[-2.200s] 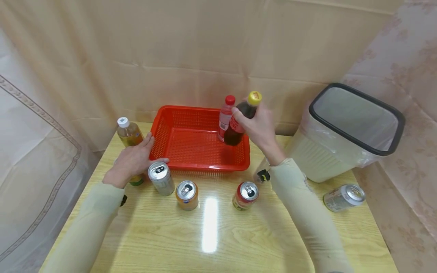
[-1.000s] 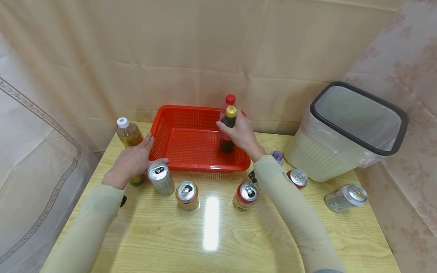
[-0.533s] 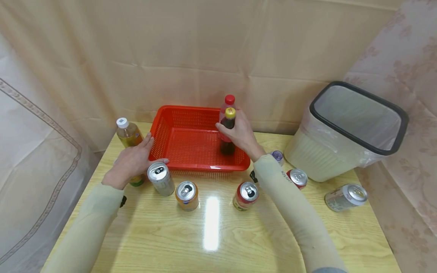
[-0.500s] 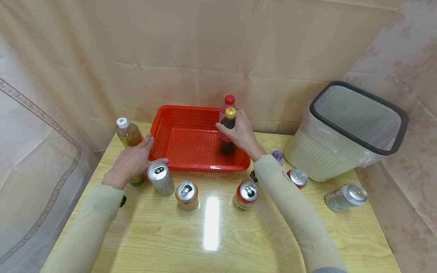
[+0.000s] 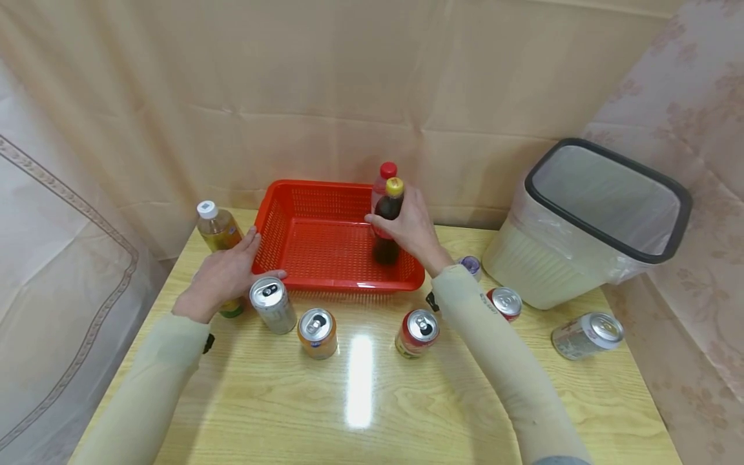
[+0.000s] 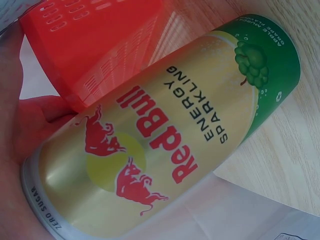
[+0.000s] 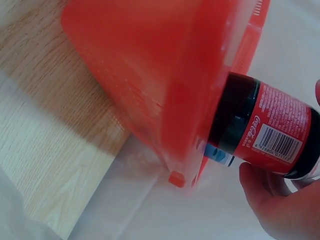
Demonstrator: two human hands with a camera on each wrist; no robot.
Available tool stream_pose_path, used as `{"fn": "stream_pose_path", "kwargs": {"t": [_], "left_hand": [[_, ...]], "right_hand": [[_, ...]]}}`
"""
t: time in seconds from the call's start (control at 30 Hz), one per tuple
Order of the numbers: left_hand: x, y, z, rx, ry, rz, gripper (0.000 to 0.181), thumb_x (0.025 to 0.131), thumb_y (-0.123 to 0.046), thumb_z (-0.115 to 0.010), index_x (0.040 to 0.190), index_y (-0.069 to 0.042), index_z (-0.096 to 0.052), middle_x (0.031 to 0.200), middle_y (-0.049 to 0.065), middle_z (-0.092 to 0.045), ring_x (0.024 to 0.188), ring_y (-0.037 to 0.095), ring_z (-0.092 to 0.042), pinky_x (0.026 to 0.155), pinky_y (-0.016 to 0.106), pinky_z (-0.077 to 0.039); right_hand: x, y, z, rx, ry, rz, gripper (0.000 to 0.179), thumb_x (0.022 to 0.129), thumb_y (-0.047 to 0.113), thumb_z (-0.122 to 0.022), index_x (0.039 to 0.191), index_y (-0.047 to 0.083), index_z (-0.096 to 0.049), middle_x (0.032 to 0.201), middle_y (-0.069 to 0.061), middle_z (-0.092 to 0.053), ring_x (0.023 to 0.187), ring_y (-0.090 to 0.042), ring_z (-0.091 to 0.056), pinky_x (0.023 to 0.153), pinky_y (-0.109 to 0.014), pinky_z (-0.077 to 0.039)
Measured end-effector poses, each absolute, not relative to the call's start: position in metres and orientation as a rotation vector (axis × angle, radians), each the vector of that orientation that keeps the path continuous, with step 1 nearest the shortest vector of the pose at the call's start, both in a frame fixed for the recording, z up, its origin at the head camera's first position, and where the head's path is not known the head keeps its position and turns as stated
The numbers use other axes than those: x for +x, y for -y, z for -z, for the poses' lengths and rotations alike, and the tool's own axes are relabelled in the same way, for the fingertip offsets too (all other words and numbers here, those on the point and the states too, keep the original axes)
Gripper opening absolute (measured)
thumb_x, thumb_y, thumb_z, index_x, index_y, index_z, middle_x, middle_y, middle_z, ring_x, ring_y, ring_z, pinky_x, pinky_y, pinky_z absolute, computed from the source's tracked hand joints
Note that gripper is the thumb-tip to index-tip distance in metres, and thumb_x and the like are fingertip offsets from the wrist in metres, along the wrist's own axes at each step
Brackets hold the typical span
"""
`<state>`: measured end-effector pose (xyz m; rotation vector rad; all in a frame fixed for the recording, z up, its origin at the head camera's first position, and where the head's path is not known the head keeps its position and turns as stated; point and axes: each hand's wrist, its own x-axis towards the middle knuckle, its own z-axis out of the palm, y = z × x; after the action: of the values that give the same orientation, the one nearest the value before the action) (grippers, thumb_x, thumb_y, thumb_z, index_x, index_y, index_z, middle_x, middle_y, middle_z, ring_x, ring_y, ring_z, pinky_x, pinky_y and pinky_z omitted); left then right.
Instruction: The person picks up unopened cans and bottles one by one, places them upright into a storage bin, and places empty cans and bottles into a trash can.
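"Red basket (image 5: 325,248) here; what has the right hand (image 5: 417,227) got?"
"Fingers curled round a cola bottle (image 5: 388,206); it's inside the basket's right end, just before a pink bottle (image 5: 379,188);"
"And the left hand (image 5: 223,274)?"
"Spread open against the left rim, gripping nothing; a silver can (image 5: 275,310) stands beside its thumb."

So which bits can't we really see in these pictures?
Head view: most of the gold can, behind the left hand.
Head view: part of the purple-topped thing, behind the right sleeve.
Right wrist view: the top of the cola bottle, cut off by the edge.
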<state>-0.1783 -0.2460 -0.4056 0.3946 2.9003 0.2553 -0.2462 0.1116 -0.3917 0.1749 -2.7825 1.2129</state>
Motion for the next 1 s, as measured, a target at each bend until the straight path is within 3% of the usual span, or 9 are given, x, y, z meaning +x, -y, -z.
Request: {"fn": "stream_pose_path", "kwargs": {"t": [0.27,0.6,0.83,1.0], "left_hand": [[-0.178,0.246,0.406,0.408,-2.904,-0.256,0.121,0.086,-0.089,-0.041,0.162,0.004,-0.022,0.167,0.028,-0.016,0.113,0.054,-0.061,0.085,0.058,-0.055],[-0.181,0.245,0.407,0.426,-2.905,-0.250,0.122,0.085,-0.090,-0.039,0.161,0.004,-0.023,0.167,0.028,-0.017,0.114,0.054,-0.060,0.085,0.058,-0.055],[-0.182,0.246,0.407,0.431,-2.901,-0.253,0.121,0.087,-0.089,-0.040,0.161,0.004,-0.023,0.167,0.029,-0.017,0.116,0.055,-0.059,0.085,0.059,-0.055],[-0.182,0.249,0.406,0.438,-2.911,-0.242,0.119,0.087,-0.088,-0.041,0.160,0.005,-0.025,0.167,0.029,-0.018,0.112,0.054,-0.061,0.085,0.059,-0.055]], "right_hand": [[-0.243,-0.112,0.390,0.175,2.779,-1.203,0.094,0.085,0.047,-0.083,0.154,0.008,-0.033,0.141,-0.013,-0.046,0.125,-0.030,-0.050,0.109,-0.052,-0.046],[-0.234,-0.123,0.369,0.109,2.753,-1.278,0.092,0.086,0.058,-0.077,0.154,0.009,-0.038,0.149,-0.012,-0.049,0.131,-0.029,-0.052,0.108,-0.052,-0.047],[-0.212,-0.132,0.342,0.080,2.739,-1.361,0.100,0.087,0.065,-0.070,0.161,0.014,-0.028,0.163,-0.010,-0.035,0.145,-0.032,-0.038,0.112,-0.058,-0.041],[-0.194,-0.137,0.327,0.132,2.666,-1.337,0.091,0.090,0.066,-0.064,0.159,0.015,-0.035,0.159,-0.007,-0.041,0.142,-0.028,-0.041,0.109,-0.055,-0.044]]}}
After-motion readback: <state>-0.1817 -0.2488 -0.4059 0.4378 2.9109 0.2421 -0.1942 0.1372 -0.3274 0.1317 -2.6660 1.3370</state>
